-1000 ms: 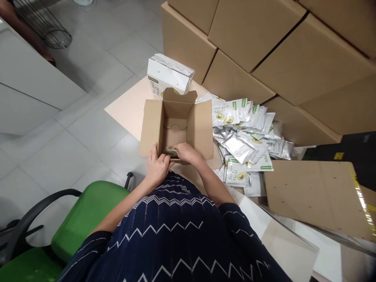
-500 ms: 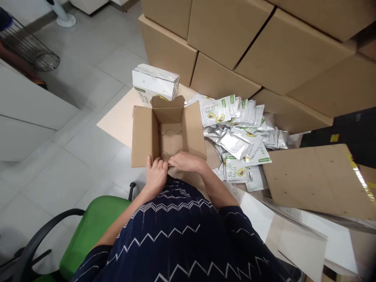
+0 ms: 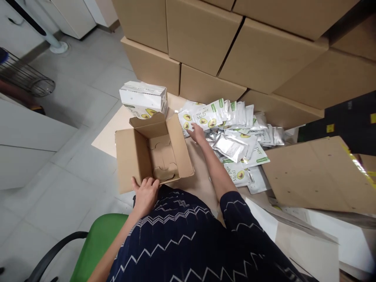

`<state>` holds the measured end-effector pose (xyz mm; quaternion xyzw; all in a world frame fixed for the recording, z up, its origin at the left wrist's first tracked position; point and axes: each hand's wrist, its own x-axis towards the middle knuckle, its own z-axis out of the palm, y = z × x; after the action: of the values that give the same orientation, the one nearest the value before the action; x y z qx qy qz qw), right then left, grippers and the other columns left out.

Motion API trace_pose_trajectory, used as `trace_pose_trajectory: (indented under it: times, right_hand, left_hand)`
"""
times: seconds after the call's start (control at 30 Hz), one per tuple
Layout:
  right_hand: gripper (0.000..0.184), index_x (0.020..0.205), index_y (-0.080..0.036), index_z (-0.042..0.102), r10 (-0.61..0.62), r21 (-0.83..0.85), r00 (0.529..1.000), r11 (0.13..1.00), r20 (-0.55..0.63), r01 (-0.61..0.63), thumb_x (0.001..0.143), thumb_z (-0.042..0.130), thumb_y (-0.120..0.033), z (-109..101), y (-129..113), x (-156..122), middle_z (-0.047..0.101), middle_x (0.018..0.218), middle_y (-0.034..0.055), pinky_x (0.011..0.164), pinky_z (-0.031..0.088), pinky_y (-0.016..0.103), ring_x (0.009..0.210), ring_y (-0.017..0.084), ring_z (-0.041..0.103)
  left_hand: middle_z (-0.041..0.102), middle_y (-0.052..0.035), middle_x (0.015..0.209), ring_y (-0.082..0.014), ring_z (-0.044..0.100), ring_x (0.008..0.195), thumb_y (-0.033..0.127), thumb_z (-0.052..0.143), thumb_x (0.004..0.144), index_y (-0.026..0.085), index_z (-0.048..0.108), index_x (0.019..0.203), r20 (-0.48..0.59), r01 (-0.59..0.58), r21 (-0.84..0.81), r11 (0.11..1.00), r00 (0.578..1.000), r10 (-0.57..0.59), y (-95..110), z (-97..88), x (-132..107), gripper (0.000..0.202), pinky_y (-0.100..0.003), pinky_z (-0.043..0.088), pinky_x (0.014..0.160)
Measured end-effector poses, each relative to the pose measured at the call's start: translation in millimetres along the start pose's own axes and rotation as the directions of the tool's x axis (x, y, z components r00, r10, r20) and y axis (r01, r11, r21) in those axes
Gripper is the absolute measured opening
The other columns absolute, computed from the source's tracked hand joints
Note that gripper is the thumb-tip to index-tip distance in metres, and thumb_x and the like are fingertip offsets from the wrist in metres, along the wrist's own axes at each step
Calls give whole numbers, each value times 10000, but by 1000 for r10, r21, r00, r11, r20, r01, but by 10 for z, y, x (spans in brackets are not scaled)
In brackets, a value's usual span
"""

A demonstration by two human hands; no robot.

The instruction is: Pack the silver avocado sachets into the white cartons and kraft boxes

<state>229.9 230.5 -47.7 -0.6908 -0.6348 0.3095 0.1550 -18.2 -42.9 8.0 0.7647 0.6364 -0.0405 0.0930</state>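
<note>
An open brown cardboard box (image 3: pixel 129 156) sits in front of me with its flaps up and nothing visible inside. My left hand (image 3: pixel 145 194) grips its near edge, fingers curled over the rim. My right hand (image 3: pixel 197 133) is stretched out past the box to a pile of silver avocado-print pouches (image 3: pixel 235 133), with its fingers spread and touching the nearest pouch. A white printed carton (image 3: pixel 143 100) stands just behind the box.
Large brown cartons (image 3: pixel 205 43) are stacked along the back. A flat cardboard sheet (image 3: pixel 317 176) lies to the right, with white sheets (image 3: pixel 293 235) below it. A green chair (image 3: pixel 96 246) is at my lower left. A wire basket (image 3: pixel 26 78) stands on the tiled floor at left.
My right hand left the box's near edge and reached out to the pouch pile. My left hand stayed on the box rim. The view shifted, so the box now lies further left.
</note>
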Motion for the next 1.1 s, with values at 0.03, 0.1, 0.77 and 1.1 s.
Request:
trace_pose_trajectory:
  times: [0.03, 0.1, 0.77, 1.1]
  right_hand:
    - [582, 1423, -128, 504, -29, -64, 1000, 998, 1, 29, 885, 595, -330, 73, -35, 163, 615, 1296, 178, 990, 450, 369, 1181, 286, 579]
    - [757, 1526, -130, 362, -68, -169, 998, 983, -2, 66, 864, 637, -374, 189, -108, 474, 496, 1432, 212, 1050, 395, 406, 1290, 336, 492]
    - [460, 1122, -155, 621, 226, 716, 974, 684, -22, -143, 755, 612, -432, -57, 533, -105, 717, 1128, 109, 835, 568, 351, 968, 219, 692]
    - [568, 1264, -240, 604, -16, 758, 871, 485, -491, 436, 870, 501, -636, -1167, -94, -1142, 660, 1179, 102, 971, 526, 489, 1182, 265, 620]
  left_hand:
    - [676, -93, 984, -273, 587, 997, 279, 473, 989, 219, 682, 973, -3, -2, -4, 1000, 1000, 2, -10, 8, 0, 218, -784, 27, 1094]
    - [678, -88, 985, -268, 587, 1011, 257, 476, 984, 229, 686, 977, -10, 0, -10, 1000, 1000, 0, -20, 18, -4, 212, -772, 11, 1107]
    - [653, -66, 910, -237, 572, 951, 268, 445, 1000, 218, 678, 929, -10, -44, 10, 999, 999, 44, -41, -68, 75, 248, -760, 32, 1114]
    - [632, -73, 891, -253, 565, 940, 191, 452, 962, 212, 669, 897, -13, -73, -44, 996, 997, 72, 69, -46, 132, 227, -781, 29, 1105]
